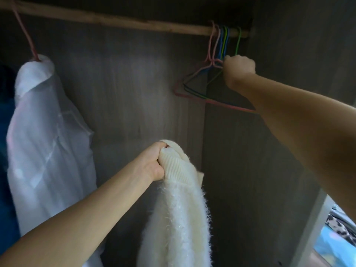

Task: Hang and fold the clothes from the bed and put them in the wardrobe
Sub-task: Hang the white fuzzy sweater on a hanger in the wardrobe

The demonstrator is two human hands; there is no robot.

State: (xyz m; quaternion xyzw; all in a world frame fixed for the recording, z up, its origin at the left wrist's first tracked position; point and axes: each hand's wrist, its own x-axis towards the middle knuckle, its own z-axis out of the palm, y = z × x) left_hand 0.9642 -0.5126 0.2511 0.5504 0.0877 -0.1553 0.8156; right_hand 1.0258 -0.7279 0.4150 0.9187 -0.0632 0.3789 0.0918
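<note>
My left hand [154, 162] grips the ribbed collar of a fluffy cream sweater [177, 218], which hangs down from it in the lower middle of the wardrobe. My right hand [238, 69] is raised to the right end of the wooden rail [119, 21] and is curled around the necks of a bunch of wire hangers [194, 89] in pink, blue and green. Those hangers carry no clothes and hang on the rail by their hooks.
A white sheer shirt [48, 143] hangs on a pink hanger [23, 29] at the left, with a blue garment [5, 189] behind it. The wardrobe's dark back panel [125, 93] fills the middle. A patterned bed cover [335, 237] shows at the lower right.
</note>
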